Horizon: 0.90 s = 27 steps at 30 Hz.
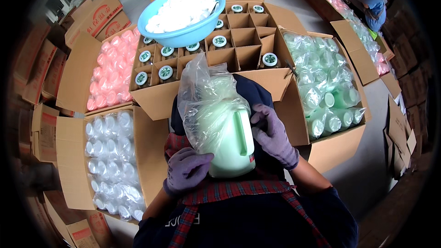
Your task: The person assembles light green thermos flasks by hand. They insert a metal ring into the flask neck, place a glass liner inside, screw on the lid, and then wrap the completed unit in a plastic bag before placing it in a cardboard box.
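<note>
A pale green plastic flask body with a side handle rests in my lap, tilted away from me. A clear plastic bag covers its far part and stands up loosely beyond it. My left hand, in a purple-grey glove, is at its lower left side, fingers loosely bent and fingertips against or very close to the wall. On the other side my right hand, gloved alike, hovers by the handle with thumb and fingers apart. I see nothing held in either hand.
Ahead is a divided carton of round-topped flasks; on it sits a blue basin of white caps. Bagged green parts fill a carton at right. Pink parts and clear-wrapped white parts stand left. A person is far right.
</note>
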Motion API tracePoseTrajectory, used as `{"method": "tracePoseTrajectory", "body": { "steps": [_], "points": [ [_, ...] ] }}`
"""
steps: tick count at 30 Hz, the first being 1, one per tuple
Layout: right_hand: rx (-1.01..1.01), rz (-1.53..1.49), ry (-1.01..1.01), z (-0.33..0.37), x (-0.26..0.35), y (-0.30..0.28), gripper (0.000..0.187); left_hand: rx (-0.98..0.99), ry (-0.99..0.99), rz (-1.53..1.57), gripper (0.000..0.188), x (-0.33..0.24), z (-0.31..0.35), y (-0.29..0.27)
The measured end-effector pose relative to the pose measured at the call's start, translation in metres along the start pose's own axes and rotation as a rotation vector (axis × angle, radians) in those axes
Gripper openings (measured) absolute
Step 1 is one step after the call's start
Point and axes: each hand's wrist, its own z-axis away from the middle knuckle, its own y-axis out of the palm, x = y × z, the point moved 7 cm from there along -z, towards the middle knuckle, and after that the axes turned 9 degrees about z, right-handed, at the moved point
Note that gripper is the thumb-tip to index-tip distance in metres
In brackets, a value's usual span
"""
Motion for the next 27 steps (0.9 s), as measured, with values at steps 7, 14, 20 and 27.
{"method": "tracePoseTrajectory", "body": {
  "steps": [7, 14, 20, 27],
  "points": [
    [-0.053, -0.013, -0.203, -0.015, -0.008, 0.003, 0.011, -0.056, 0.157, -0.019, 0.043, -0.02, -0.027, 0.015],
    [0.736, 0.013, -0.242, 0.053, -0.022, 0.006, 0.021, 0.238, 0.083, 0.11, 0.043, -0.001, 0.004, 0.013],
    [0.196, 0.55, -0.372, 0.005, 0.046, -0.045, 0.04, 0.4, -0.404, 0.54, 0.025, 0.043, 0.094, 0.031],
    [0.659, 0.456, -1.025, -0.055, 0.08, 0.072, 0.036, 0.431, -0.325, 0.152, 0.032, 0.028, 0.085, 0.036]
  ]
}}
